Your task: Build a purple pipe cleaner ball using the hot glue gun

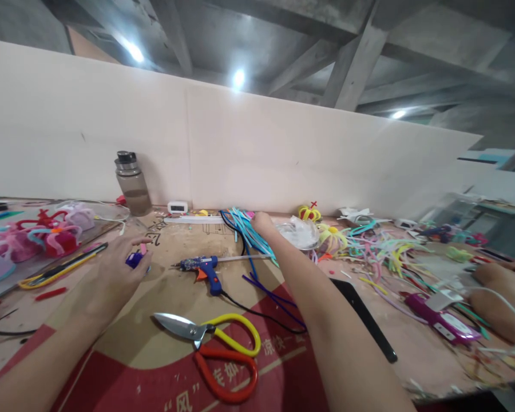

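My left hand (122, 264) is at the left of the table, fingers curled round a small blue-purple piece (134, 260) with a bit of pink beside it. My right arm reaches to the back, where my right hand (262, 222) is at a bundle of light blue pipe cleaners (244, 228); its fingers are hidden. Between my arms lies a blue glue gun (202, 269) with a stick in its back. Nearer me are large scissors (193, 331), blades apart, with one yellow and one red handle. Purple pipe cleaners (271, 290) lie by my right forearm.
A water bottle (134, 186) and a small white clock (177, 207) stand by the white partition. Fuzzy crowns (62, 237) sit at left. Loose pipe cleaners (381, 249), a black bar (364, 320) and a purple power strip (442, 320) lie at right, near another person's hand (500, 280).
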Tool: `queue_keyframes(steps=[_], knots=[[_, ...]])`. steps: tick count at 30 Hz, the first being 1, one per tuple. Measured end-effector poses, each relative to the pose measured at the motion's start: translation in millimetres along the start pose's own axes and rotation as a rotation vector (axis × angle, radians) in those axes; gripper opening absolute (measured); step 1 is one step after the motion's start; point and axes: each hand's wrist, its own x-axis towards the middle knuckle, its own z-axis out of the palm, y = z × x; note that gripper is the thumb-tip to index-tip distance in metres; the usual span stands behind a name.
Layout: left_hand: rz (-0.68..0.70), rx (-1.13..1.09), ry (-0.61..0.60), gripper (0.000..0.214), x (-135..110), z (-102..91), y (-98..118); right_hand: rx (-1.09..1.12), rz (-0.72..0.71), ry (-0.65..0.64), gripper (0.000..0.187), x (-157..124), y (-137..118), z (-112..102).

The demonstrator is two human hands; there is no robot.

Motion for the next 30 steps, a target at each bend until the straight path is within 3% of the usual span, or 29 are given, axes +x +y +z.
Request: queue_keyframes(steps=[5,10,16,23,27,30], knots=[[0.038,0.009,-0.022,0.019,-0.6,1.1,2.7,0.064,0.054,-0.026,0.035,9.8,3.4,17.0],[0.029,0.028,-0.046,0.02,0.9,0.6,8.9,0.191,0.086,0.052,0.018,16.1,14.1,11.7],[0.022,0.004,-0.051,0.02,0.3,-0.8,15.2,0.41,0.136,0.265,0.012,14.1,26.7,-0.1],[0.034,-0.015,-0.046,0.019,-1.3,-0.1,15.0,0.647,0.099,0.594,0.025,2.1,21.9,-27.1],[-0.046,-0.099,-0.044,0.021,-3.3,-2.8,18.3,0.702,0.079,0.697,0.017,-10.0,12.1,-47.5],[-0.255,-0.311,-0.117,0.028,-5.7,-3.4,25.3,0.743,0.014,0.691,0.013,-29.9,-8.1,-51.9]])
